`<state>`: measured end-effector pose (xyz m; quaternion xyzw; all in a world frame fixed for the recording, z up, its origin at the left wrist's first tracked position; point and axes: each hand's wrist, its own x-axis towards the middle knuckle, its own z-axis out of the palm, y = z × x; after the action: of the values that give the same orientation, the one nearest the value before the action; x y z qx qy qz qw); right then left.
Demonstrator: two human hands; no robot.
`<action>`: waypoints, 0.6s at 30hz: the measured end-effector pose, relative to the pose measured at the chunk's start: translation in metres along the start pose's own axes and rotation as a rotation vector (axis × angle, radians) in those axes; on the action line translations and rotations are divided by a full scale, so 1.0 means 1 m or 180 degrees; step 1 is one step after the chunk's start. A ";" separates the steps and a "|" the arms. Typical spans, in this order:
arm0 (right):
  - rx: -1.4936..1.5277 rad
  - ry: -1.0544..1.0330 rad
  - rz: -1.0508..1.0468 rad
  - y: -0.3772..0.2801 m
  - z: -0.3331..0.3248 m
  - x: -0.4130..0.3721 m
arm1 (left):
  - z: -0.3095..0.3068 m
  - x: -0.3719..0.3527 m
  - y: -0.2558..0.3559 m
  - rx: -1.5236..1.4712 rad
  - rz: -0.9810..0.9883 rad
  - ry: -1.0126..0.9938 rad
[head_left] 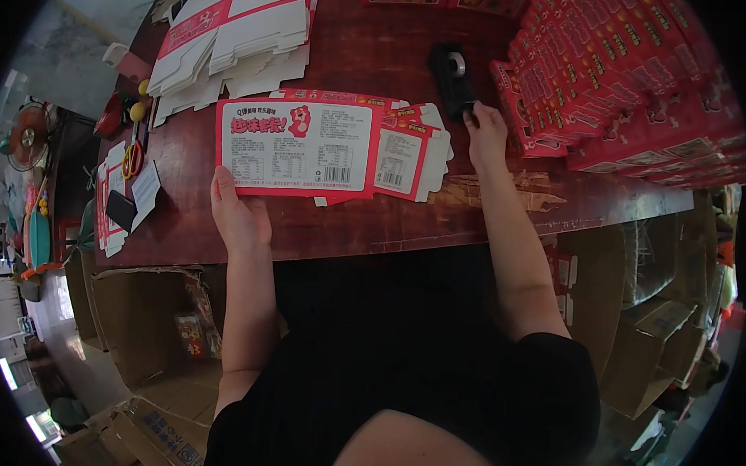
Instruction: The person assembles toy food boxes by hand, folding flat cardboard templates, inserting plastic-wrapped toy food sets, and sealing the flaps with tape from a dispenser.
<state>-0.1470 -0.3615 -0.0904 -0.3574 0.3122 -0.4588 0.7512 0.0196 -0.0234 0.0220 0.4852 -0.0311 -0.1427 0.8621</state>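
My left hand (242, 214) grips the lower left corner of a red and white printed carton (302, 151), thumb on its face and fingers behind. The carton's back panel, with text and a barcode, faces me. Behind it, partly covered, lies another printed carton (399, 161) with white flaps out to the right. My right hand (487, 131) reaches forward to the near end of a black tape dispenser (451, 86), which carries a roll of tape (456, 63). Its fingers are pinched together there; whatever is between them is too small to make out.
A stack of flat cartons (240, 40) lies at the back left. Piled red boxes (605, 68) fill the right side. Scissors (132, 161) and a dark phone-like object (121, 211) lie at the left edge. Open cardboard boxes (148, 327) stand below the wooden table (340, 231).
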 end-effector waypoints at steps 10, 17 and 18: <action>-0.0875 -0.1574 0.0379 -0.039 0.042 -0.087 | 0.009 -0.004 -0.005 -0.0140 0.0007 0.0059; -0.1642 -0.2560 -0.0031 -0.079 0.092 -0.125 | 0.019 -0.011 -0.009 -0.0133 -0.0070 -0.0053; -0.1689 -0.2590 -0.0092 -0.077 0.094 -0.123 | 0.020 -0.011 -0.010 -0.0143 -0.0073 -0.0085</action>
<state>-0.1547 -0.2509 0.0420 -0.6912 0.0944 -0.1969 0.6888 0.0030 -0.0413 0.0251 0.4641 -0.0338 -0.1597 0.8706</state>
